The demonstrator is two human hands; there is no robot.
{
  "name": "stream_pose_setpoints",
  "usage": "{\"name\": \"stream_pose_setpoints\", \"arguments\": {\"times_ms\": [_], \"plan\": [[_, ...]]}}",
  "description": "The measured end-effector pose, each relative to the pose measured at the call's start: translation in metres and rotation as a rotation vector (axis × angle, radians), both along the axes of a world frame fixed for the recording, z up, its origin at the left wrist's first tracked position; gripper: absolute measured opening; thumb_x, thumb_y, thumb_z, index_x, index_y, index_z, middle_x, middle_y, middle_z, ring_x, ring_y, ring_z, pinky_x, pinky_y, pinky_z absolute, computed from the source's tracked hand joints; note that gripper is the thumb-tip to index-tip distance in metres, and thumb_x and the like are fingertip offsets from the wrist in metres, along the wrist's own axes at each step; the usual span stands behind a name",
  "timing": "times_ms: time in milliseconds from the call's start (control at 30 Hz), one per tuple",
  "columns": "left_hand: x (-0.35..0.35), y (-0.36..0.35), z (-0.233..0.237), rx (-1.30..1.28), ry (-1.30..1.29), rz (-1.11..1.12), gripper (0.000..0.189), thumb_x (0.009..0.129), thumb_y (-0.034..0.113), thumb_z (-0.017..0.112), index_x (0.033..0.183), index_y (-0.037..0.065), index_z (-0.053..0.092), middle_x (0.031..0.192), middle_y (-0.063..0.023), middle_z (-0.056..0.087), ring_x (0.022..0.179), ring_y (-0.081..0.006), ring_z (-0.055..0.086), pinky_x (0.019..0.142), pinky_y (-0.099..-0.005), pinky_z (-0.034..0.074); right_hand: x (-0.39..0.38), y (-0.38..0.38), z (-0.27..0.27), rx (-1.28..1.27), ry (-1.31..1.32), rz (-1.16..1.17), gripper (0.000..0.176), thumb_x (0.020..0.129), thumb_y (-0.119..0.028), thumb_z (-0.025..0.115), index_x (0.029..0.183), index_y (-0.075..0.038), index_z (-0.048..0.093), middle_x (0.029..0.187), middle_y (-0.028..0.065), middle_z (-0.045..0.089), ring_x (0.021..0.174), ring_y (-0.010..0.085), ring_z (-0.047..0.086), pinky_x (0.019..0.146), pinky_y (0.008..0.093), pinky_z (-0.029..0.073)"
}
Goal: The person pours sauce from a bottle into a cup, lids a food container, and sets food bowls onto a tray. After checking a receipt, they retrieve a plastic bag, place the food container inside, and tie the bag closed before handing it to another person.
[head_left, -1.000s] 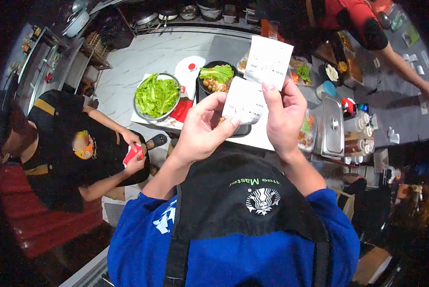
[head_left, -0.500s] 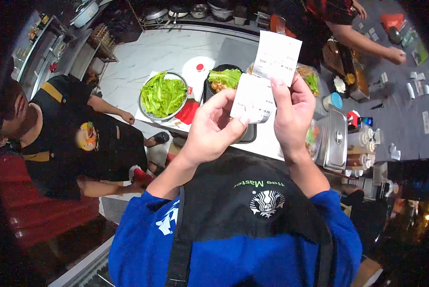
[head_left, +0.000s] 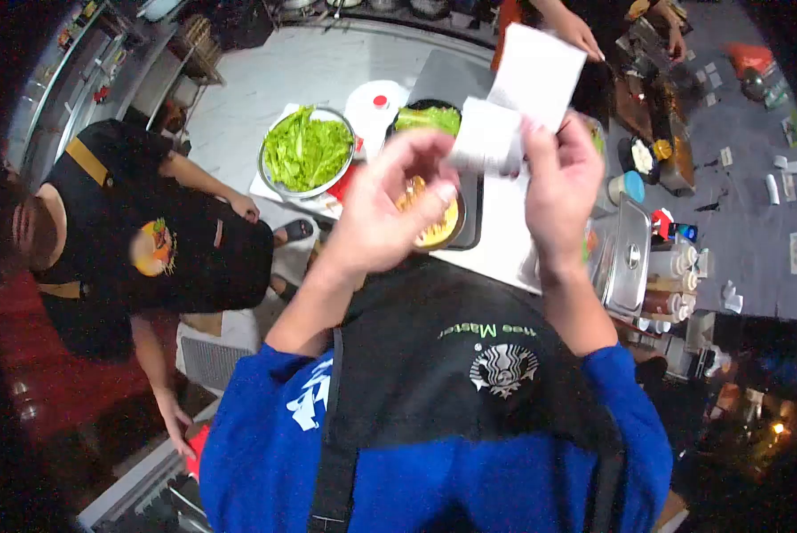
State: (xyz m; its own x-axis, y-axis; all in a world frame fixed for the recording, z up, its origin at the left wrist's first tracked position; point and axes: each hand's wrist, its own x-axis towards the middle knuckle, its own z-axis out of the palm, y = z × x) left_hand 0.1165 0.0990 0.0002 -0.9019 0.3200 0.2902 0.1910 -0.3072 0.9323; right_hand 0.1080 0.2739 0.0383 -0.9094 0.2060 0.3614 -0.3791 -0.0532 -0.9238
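Note:
Two white paper receipts are pinched at their overlapping edges in my right hand, thumb on top. The upper receipt tilts away to the upper right, while the smaller lower receipt extends left toward my other hand. My left hand, blurred by motion, is just left of the papers, its thumb and fingers apart and nothing between them. Beneath it, partly hidden, is a round bowl with yellowish food on a dark tray. Print on the receipts is too blurred to read.
A bowl of lettuce stands left on the white counter, near a white round lid. A steel lidded container and sauce bottles are right. A person in black stands left; another's hand is at the top.
My left hand has let go of the lower receipt and moved slightly left. Both receipts have risen a little with my right hand. The person at left has lowered an arm toward something red.

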Motion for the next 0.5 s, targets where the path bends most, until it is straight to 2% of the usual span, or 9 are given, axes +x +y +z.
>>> {"name": "stream_pose_setpoints", "arguments": {"times_ms": [67,133,200,233,300,367,433,500], "plan": [[-0.016,-0.017,-0.011,-0.016,0.046,0.175,0.030,0.088,0.004,0.057,0.118,0.000,0.051,0.098,-0.0049,0.058,0.092,-0.0112,0.055,0.083,-0.0264,0.044,-0.010,0.013,-0.002,0.000,0.011,-0.033,0.015,0.093,-0.014,0.057,0.095,0.000,0.061,0.078,0.0008,0.062,0.060,0.0039,0.052,0.052,0.0196,0.040],[-0.031,-0.036,-0.025,-0.070,0.056,0.345,0.024,0.091,0.004,0.053,0.114,0.000,0.053,0.096,-0.0046,0.058,0.089,-0.0106,0.055,0.081,-0.0255,0.044,-0.018,0.029,-0.008,0.051,-0.022,-0.054,0.016,0.093,-0.016,0.058,0.095,-0.001,0.061,0.079,0.0011,0.063,0.061,0.0040,0.052,0.053,0.0195,0.041],[-0.045,-0.055,-0.065,-0.210,-0.022,0.467,0.019,0.094,0.009,0.050,0.110,0.001,0.055,0.092,-0.0036,0.058,0.086,-0.0102,0.054,0.079,-0.0246,0.043,-0.031,0.049,-0.037,0.164,-0.073,-0.031,0.017,0.093,-0.016,0.058,0.096,0.000,0.061,0.079,0.0013,0.063,0.061,0.0035,0.052,0.053,0.0196,0.041],[-0.049,-0.064,-0.098,-0.305,-0.086,0.502,0.019,0.096,0.014,0.048,0.108,0.001,0.056,0.090,-0.0031,0.058,0.084,-0.0101,0.053,0.078,-0.0246,0.043,-0.039,0.062,-0.067,0.214,-0.095,0.006,0.017,0.092,-0.016,0.058,0.096,0.001,0.061,0.077,0.0013,0.063,0.061,0.0030,0.052,0.052,0.0200,0.041],[-0.048,-0.079,-0.178,-0.381,-0.191,0.499,0.018,0.096,0.017,0.050,0.103,0.002,0.059,0.087,-0.0019,0.058,0.079,-0.0085,0.052,0.073,-0.0242,0.043,-0.053,0.091,-0.136,0.546,-0.395,-0.050,0.024,0.089,-0.022,0.060,0.090,0.002,0.063,0.069,0.0071,0.064,0.059,0.0113,0.058,0.054,0.0284,0.045],[-0.026,-0.081,-0.228,-0.535,-0.327,0.462,0.018,0.096,0.016,0.048,0.100,0.002,0.060,0.084,-0.0020,0.059,0.078,-0.0081,0.053,0.071,-0.0244,0.044,-0.061,0.125,-0.237,0.943,-0.609,0.035,0.032,0.084,-0.028,0.062,0.082,0.003,0.064,0.065,0.0157,0.064,0.061,0.0242,0.064,0.060,0.0374,0.049],[0.006,-0.083,-0.282,-0.656,-0.391,0.411,0.017,0.095,0.013,0.047,0.098,0.002,0.061,0.083,-0.0020,0.059,0.078,-0.0084,0.054,0.073,-0.0244,0.045,-0.050,0.128,-0.300,0.947,-0.634,0.000,0.035,0.081,-0.032,0.062,0.079,0.002,0.065,0.066,0.0216,0.063,0.068,0.0338,0.066,0.066,0.0418,0.050],[0.040,-0.068,-0.290,-0.546,-0.417,0.373,0.017,0.093,0.009,0.046,0.098,0.001,0.060,0.084,-0.0024,0.060,0.080,-0.0106,0.056,0.076,-0.0246,0.046,-0.040,0.136,-0.352,0.883,-0.778,0.023,0.034,0.082,-0.031,0.062,0.082,0.003,0.065,0.061,0.0186,0.063,0.061,0.0280,0.066,0.061,0.0384,0.051]]}}
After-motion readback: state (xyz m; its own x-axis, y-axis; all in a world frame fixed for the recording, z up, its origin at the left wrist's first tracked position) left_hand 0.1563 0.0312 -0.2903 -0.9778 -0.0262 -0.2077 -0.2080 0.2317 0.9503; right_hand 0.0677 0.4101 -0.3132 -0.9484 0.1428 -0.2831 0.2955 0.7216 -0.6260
